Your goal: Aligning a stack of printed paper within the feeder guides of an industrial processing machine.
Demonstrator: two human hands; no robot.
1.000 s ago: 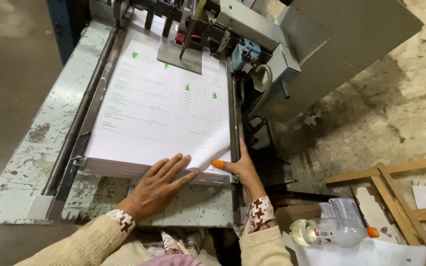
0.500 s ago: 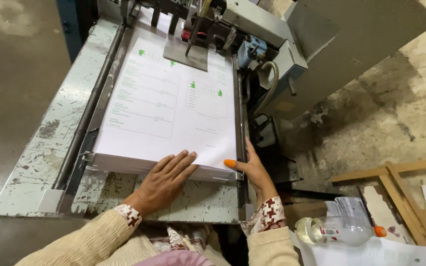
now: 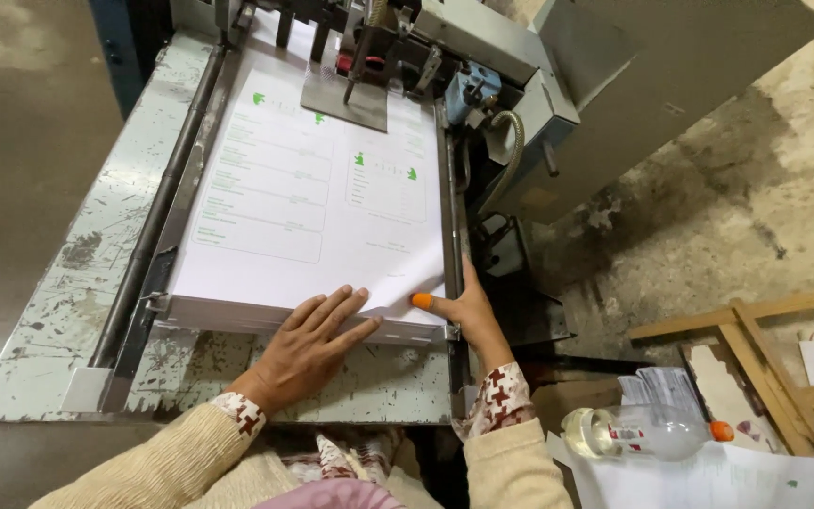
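Machine feed desk [image 3: 68, 283], worn grey metal, carrying a white paper stack [image 3: 303, 207] printed in green. Left hand [image 3: 308, 344] lies flat and open on the stack's near edge, grasping nothing. Right hand [image 3: 459, 311] pinches the top sheets' lifted near-right corner. Plastic bottle [image 3: 643, 434] lies at lower right.

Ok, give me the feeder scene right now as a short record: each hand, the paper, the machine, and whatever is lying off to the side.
left hand: flat, fingers spread on the near edge of the paper stack
right hand: at the stack's near right corner, thumb lifting a few top sheets
paper: white printed sheets with green marks, stacked on the feed table
feed table: worn, chipped pale paint
machine head: resting on the stack's far end
side: clear plastic bottle lying by wooden frames
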